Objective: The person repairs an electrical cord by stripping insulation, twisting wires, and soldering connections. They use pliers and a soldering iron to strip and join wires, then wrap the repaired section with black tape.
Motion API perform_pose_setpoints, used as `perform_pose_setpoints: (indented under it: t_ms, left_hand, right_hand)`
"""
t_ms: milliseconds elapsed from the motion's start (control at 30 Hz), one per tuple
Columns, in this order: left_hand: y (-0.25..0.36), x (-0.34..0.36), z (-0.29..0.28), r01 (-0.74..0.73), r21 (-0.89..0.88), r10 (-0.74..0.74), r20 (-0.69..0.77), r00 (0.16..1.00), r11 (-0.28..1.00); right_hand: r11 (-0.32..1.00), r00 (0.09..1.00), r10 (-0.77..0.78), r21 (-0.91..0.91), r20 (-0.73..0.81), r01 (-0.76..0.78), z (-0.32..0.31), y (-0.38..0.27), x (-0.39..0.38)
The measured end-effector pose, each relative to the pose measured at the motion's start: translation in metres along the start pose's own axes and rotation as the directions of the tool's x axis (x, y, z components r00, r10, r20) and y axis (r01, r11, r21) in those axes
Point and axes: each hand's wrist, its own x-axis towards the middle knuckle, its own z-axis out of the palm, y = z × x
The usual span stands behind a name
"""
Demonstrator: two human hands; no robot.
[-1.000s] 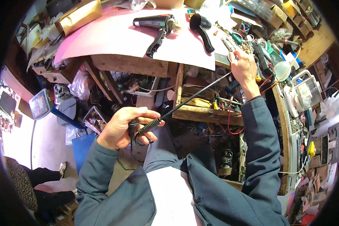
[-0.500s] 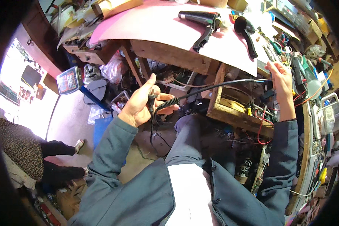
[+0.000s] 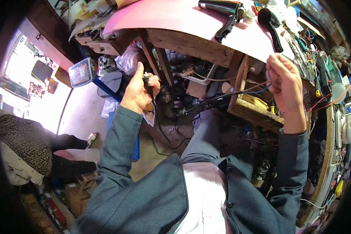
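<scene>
My left hand [image 3: 139,93] is closed round a black plug [image 3: 146,81], its cord dangling below. My right hand [image 3: 284,80] pinches the blue and brown wires at the stripped end of a black cable [image 3: 210,100], which stretches across below the bench. Above my hands, on a pink board [image 3: 163,15], lie a black hairdryer body with its handle [image 3: 222,11] and a black curved handle-like part [image 3: 273,31].
A wooden drawer [image 3: 257,113] full of tools and wires stands open below the board. Cluttered shelves and tools [image 3: 335,78] line the right. A calculator-like device [image 3: 80,72] perches on a blue stand. Another person's legs [image 3: 66,142] are at the lower left.
The view has swung so the bench sits further right and higher. My left hand has risen and left the coiled strain relief; my right hand has moved down the cable's end to pinch its wires.
</scene>
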Motion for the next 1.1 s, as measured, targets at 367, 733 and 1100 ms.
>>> perform_pose_setpoints:
  t_ms: [367, 733, 1100]
  left_hand:
    - [0.010, -0.030, 0.040, -0.215, 0.350, 0.207, 0.061, 0.976, 0.912]
    - [-0.074, -0.045, 0.103, -0.234, 0.773, -0.023, 0.306, 0.952, 0.589]
    - [-0.124, -0.041, 0.113, -0.126, 0.863, -0.125, 0.213, 0.969, 0.488]
  right_hand:
    - [0.992, 0.960, 0.093, 0.061, 0.263, -0.113, 0.048, 0.027, -0.009]
    - [0.994, 0.927, 0.086, 0.031, 0.364, -0.104, 0.069, 0.030, -0.013]
    - [0.936, 0.942, -0.095, -0.293, 0.322, 0.195, 0.039, 0.045, -0.026]
